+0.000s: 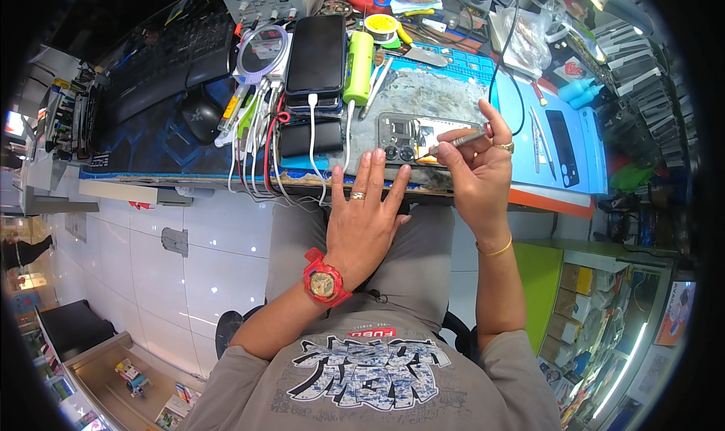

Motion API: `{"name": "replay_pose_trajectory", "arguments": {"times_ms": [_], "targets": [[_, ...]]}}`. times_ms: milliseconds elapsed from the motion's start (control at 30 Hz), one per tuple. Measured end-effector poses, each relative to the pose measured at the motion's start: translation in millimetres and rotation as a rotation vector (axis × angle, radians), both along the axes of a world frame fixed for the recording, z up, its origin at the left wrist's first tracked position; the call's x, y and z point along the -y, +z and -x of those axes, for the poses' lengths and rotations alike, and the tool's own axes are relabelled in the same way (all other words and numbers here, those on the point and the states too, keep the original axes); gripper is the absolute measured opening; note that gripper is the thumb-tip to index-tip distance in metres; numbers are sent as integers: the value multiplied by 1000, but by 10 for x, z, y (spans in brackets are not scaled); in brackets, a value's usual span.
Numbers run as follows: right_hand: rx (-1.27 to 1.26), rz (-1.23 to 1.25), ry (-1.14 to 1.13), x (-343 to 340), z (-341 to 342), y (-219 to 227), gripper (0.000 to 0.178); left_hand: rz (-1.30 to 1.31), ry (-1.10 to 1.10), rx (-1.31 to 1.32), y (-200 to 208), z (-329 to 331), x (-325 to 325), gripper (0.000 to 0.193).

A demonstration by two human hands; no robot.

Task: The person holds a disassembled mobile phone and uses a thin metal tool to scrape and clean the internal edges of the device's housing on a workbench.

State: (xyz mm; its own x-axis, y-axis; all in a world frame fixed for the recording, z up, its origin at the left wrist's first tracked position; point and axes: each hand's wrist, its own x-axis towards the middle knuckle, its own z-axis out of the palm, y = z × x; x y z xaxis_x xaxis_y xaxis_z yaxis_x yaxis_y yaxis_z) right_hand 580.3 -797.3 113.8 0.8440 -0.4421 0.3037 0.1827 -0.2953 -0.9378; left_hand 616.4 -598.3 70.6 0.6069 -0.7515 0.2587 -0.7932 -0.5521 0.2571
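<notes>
A smartphone [429,132] with its back cover off lies flat on the worn grey mat [423,91], its camera block to the left and bright inner parts on show. My right hand [483,178] pinches a slim grey screwdriver [466,138] between thumb and fingers. The tool slants down to the left, its tip over the phone's lower edge near the cameras; whether it touches a screw is too small to tell. My left hand [365,223] lies flat with fingers spread at the table's front edge, fingertips by the phone's lower left corner, holding nothing.
Left of the mat stand a black phone [316,57] with a white cable, a green battery-like cylinder [359,68] and bundled cables [257,129]. Farther left are a mouse [201,114] and keyboard [177,49]. To the right, a blue mat [529,121] holds a dark phone cover [562,148] and tweezers.
</notes>
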Motion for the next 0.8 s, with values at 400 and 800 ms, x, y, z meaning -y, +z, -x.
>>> {"name": "replay_pose_trajectory", "arguments": {"times_ms": [400,800], "targets": [[36,195,6,-30,84,-51,73,37,50,79,101,-44,131,82],[372,509,55,64,237,-387,76,-64,26,170,186,-163,137,76]]}}
